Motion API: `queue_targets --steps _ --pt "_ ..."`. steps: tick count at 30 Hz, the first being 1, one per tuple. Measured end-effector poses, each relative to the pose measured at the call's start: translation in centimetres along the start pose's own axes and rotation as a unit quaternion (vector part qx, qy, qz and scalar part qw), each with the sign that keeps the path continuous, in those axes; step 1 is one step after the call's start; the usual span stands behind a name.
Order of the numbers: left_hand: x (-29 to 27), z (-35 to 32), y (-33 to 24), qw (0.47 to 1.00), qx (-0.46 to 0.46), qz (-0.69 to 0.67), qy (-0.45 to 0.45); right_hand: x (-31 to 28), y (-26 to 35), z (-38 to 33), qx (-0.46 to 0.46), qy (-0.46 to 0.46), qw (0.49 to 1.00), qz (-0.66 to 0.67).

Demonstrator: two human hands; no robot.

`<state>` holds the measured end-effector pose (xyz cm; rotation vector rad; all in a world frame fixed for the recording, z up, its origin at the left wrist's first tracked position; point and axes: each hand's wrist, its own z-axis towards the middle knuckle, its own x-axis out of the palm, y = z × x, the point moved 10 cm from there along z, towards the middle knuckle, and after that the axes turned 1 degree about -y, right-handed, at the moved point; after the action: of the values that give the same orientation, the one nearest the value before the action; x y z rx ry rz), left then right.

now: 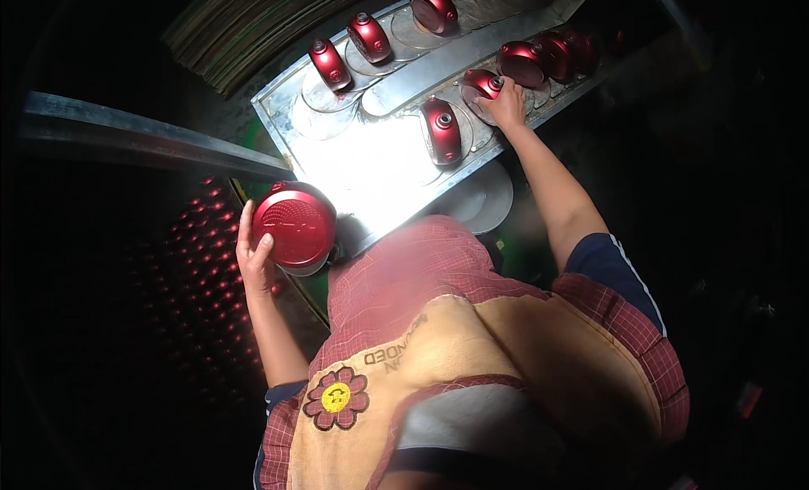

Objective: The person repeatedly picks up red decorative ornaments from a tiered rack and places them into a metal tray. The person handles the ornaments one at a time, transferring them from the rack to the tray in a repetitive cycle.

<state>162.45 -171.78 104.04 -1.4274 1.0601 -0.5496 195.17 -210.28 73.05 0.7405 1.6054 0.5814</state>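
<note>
My left hand point(254, 256) holds a round shiny red metal shell point(295, 226) by its rim, its ribbed round face toward me, at the near left corner of a bright metal tray point(371, 166). My right hand point(507, 107) reaches across the tray and grips another red shell point(482, 84) resting on a round metal disc. One more red shell point(442, 130) stands on the tray just left of that hand. A stack of red shells point(543, 58) lies on its side just beyond my right hand.
Three red shells point(369, 37) sit on discs along the tray's far row. A dark rack with rows of small red parts point(206, 271) is at my left. A metal rail point(143, 140) crosses the left side. My checked apron point(472, 355) fills the lower middle.
</note>
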Motion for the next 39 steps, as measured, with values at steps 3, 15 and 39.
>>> queue_targets --steps 3,15,39 --pt "10.3 4.9 -2.4 0.928 0.117 0.285 0.209 -4.9 3.6 -1.8 -0.079 -0.138 0.987 0.018" --pt "33.7 13.6 5.0 0.717 0.175 0.357 0.572 0.6 12.6 -10.9 -0.144 0.132 0.961 0.194" --pt "18.7 -6.1 13.3 0.971 -0.162 0.174 0.008 -1.9 -3.0 2.8 -0.056 -0.075 0.985 0.146"
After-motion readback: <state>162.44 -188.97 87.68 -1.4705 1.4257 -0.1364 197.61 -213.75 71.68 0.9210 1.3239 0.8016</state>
